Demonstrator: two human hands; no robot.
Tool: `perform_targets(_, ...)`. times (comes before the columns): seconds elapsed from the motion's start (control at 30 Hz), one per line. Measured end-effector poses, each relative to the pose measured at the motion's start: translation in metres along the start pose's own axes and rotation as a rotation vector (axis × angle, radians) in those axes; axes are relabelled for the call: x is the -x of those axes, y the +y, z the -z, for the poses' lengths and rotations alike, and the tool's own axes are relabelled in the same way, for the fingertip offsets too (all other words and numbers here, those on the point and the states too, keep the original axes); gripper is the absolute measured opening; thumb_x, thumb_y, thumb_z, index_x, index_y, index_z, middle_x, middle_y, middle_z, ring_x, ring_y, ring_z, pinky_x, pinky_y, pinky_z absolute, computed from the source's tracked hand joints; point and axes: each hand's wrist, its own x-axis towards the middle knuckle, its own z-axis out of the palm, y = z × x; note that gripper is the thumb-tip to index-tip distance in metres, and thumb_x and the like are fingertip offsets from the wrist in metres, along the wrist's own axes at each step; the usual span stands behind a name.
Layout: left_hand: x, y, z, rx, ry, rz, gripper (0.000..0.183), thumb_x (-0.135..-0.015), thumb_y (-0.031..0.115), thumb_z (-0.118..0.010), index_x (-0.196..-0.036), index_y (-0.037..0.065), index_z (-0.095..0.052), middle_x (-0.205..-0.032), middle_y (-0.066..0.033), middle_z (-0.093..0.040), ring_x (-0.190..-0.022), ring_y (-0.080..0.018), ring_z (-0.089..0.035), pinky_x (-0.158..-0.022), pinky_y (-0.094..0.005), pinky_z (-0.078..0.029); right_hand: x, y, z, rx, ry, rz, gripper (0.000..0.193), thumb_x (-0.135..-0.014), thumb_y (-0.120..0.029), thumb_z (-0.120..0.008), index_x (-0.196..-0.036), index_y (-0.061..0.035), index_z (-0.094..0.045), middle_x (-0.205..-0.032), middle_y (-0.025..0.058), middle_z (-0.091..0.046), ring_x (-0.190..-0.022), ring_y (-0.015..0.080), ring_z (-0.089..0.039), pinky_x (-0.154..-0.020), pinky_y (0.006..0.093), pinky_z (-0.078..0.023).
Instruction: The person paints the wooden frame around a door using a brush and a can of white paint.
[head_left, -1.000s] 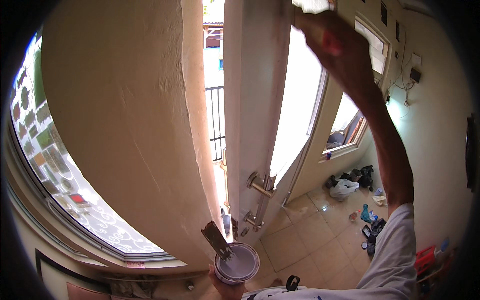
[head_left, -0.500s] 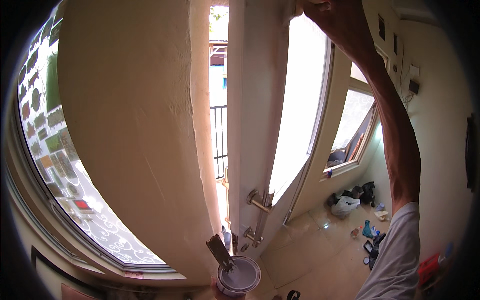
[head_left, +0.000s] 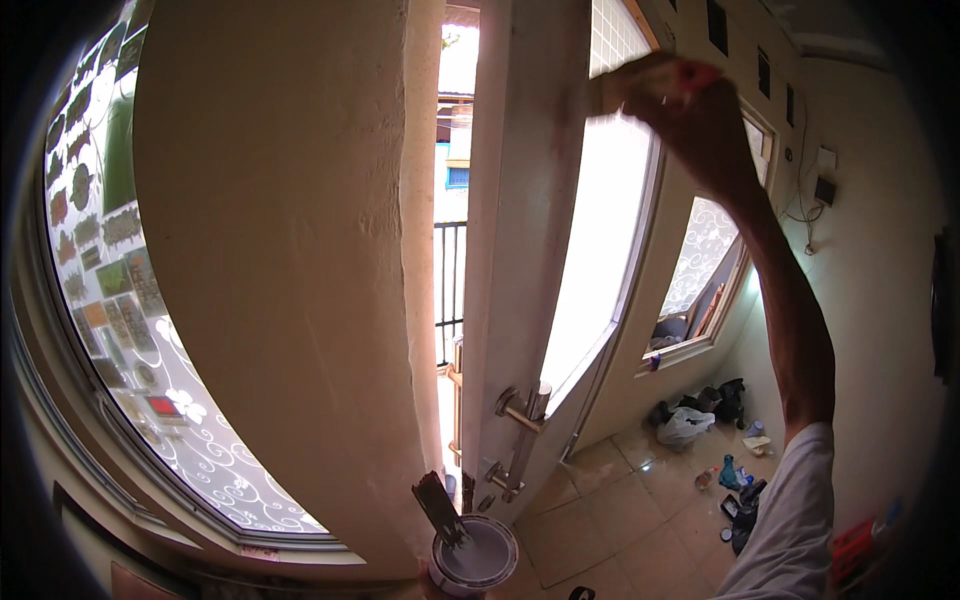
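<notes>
My right hand (head_left: 700, 120) is raised at the upper right, closed around a paintbrush (head_left: 610, 95) with some red at its grip. Motion blurs the brush, whose bristle end meets the edge of a pale door (head_left: 520, 200). Low in the middle, a can of light grey paint (head_left: 480, 560) is held up by my left hand (head_left: 428, 582), of which only a sliver shows beside the can. A flat, paint-crusted stick (head_left: 438, 508) leans in the can, its lower end in the paint.
The door stands ajar beside a beige wall (head_left: 280, 240). A metal pull handle (head_left: 522, 425) juts from it just above the can. Plastic bags (head_left: 688, 425) and small items (head_left: 740, 500) lie on the tiled floor (head_left: 600, 510) at right. A patterned window (head_left: 140, 350) is at left.
My right hand and the brush have come down from the top edge of the view, along the door. The can stays low in the middle. The view has shifted slightly.
</notes>
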Motion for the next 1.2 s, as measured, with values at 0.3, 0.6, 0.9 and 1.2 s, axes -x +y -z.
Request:
perform_targets(0.3,0.005,0.006,-0.007,0.004,-0.033,0.019,0.075,-0.097,0.061,-0.04,-0.155,0.014,-0.038,-0.156,-0.0084,-0.044,-0.144,-0.032,-0.041,-0.12,-0.0551,-0.034,-0.009,0.059,-0.02,-0.485,0.113,-0.049,0.03,-0.093,-0.018,-0.075,-0.115,0.001,-0.069,-0.097,0.0112,-0.076,-0.095,0.0188,-0.075,-0.09,0.0318,-0.059)
perform_targets(0.6,0.021,0.01,-0.025,0.076,0.05,0.081,0.076,-0.097,0.062,-0.038,-0.156,0.014,-0.036,-0.159,-0.0088,-0.04,-0.146,-0.0322,-0.038,-0.121,-0.0556,-0.03,0.005,0.075,-0.033,-0.585,0.163,-0.04,0.021,-0.09,-0.02,-0.076,-0.104,-0.004,-0.074,-0.095,0.0051,-0.078,-0.085,0.0125,-0.074,-0.078,0.026,-0.058)
perform_targets(0.9,0.009,-0.007,0.011,0.441,-0.039,0.249,0.076,-0.095,0.063,-0.045,-0.154,0.016,-0.04,-0.156,-0.0091,-0.044,-0.144,-0.0326,-0.041,-0.119,-0.0572,-0.033,0.009,0.068,0.002,-0.559,0.158,0.069,0.026,-0.093,-0.012,-0.074,-0.115,0.0002,-0.069,-0.104,0.0093,-0.076,-0.099,0.0169,-0.073,-0.094,0.0318,-0.058)
perform_targets(1.2,0.031,0.015,-0.033,0.221,0.135,0.087,0.079,-0.092,0.063,-0.053,-0.154,0.014,-0.041,-0.156,-0.0082,-0.045,-0.144,-0.0327,-0.041,-0.119,-0.0569,-0.033,-0.003,0.005,-0.001,-0.139,-0.082,0.224,0.023,-0.088,-0.014,-0.075,-0.11,-0.0069,-0.072,-0.091,0.0039,-0.075,-0.081,0.0081,-0.07,-0.078,0.0272,-0.057)
